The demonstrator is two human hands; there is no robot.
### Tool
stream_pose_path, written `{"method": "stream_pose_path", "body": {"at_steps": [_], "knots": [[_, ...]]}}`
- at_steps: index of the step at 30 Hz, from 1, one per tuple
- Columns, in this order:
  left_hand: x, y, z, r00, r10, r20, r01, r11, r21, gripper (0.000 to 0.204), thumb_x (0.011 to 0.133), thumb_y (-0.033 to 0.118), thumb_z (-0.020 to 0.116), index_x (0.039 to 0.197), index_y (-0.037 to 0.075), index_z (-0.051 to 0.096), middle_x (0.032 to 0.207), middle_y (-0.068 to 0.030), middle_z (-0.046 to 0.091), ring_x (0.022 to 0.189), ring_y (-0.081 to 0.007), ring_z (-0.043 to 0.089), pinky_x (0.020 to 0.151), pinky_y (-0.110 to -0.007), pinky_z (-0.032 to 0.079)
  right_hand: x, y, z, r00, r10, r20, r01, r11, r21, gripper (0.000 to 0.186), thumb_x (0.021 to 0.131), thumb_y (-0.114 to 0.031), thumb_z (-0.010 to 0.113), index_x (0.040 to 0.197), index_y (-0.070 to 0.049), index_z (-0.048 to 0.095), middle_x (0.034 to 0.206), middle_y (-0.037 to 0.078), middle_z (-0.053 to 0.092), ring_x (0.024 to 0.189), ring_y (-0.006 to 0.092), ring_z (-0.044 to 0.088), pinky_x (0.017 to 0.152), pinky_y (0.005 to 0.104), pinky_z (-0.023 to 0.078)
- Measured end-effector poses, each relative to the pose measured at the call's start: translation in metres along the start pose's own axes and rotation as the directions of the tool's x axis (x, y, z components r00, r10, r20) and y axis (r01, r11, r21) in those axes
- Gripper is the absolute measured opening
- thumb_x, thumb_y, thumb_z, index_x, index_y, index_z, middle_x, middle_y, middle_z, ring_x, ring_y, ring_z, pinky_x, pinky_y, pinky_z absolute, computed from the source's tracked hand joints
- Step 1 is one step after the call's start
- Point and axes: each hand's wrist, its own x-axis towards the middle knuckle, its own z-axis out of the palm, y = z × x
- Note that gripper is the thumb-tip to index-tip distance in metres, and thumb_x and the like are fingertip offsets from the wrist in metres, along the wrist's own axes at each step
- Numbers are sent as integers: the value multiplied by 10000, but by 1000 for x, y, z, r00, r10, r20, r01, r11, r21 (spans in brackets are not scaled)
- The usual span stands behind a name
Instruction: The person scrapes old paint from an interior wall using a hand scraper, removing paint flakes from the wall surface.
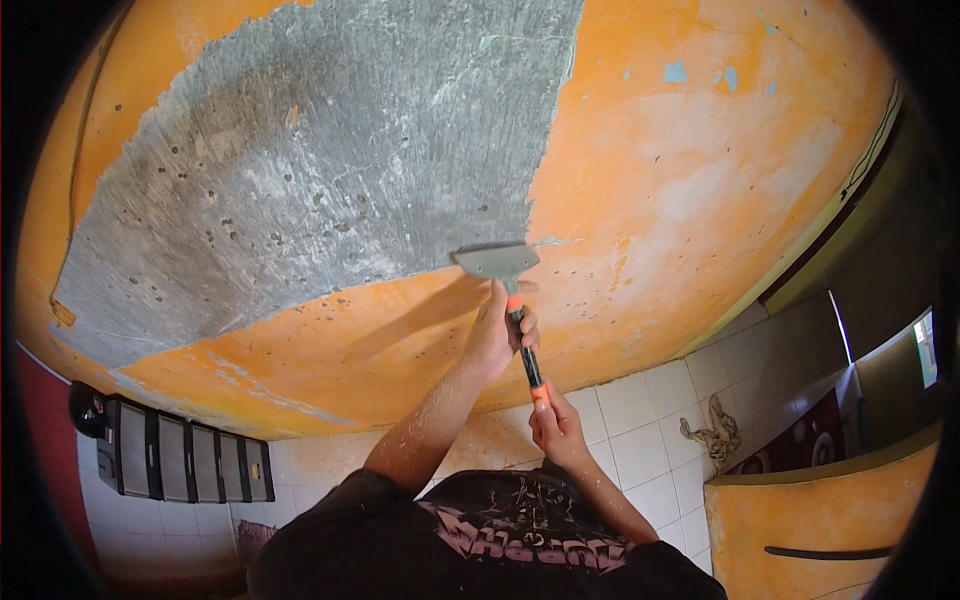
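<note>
A long-handled scraper (497,258) with a wide grey blade and a black and orange handle is at the wall, its blade over the border between a rough grey patch (340,140) and orange paint (690,200). My left hand (500,335) is closed round the upper handle just below the blade. My right hand (555,428) grips the orange lower end of the handle. The blade casts a shadow on the orange paint; whether its whole edge touches the wall I cannot tell. Pale flecks cover my forearms.
A white tiled floor (640,430) lies below the wall. At lower left stands a black and grey drawer unit (180,450) with a dark round object on it. A crumpled cloth (715,435) is on the tiles at right, near an orange low wall or ledge (810,510). A cord runs down the left wall.
</note>
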Motion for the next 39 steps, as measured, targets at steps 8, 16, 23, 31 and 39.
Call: {"method": "stream_pose_path", "body": {"at_steps": [8,16,23,31,39], "knots": [[16,53,51,989,92,114,-111,978,175,581,984,699,333,996,144,503,657,-2,474,568,-171,504,609,-370,464,19,-53,11,988,-154,-23,153,988,-28,363,1074,-273,444,1372,-65,443,625,-24,449,446,46,368,421,207,330],[7,7,6,999,-31,-40,34,998,59,525,1021,644,306,998,137,444,665,-35,488,570,-193,525,602,-369,486,6,1,-2,1000,22,17,-22,1000,15,408,1077,-251,441,1449,-84,420,666,-74,375,515,24,364,467,194,307],[-1,1,0,1000,2,7,-3,991,137,664,998,683,308,1281,109,482,680,-8,462,599,-176,492,649,-383,452,5,12,1,998,-62,-9,62,997,-45,407,1084,-256,408,1449,-78,410,647,-33,428,475,41,368,442,197,325],[20,46,38,995,43,85,-56,986,156,660,995,689,310,1240,109,508,685,-15,485,579,-175,493,623,-371,452,22,-50,9,994,-102,31,102,995,13,386,1073,-225,446,1422,-61,437,674,-62,388,520,12,366,460,180,300],[8,4,-3,999,-22,-23,24,994,104,622,978,710,329,1194,159,522,666,-8,475,575,-174,503,624,-372,458,8,-2,4,999,-52,-14,52,999,-12,277,1076,-304,442,1229,-79,488,614,-39,434,450,39,378,424,195,314]]}}
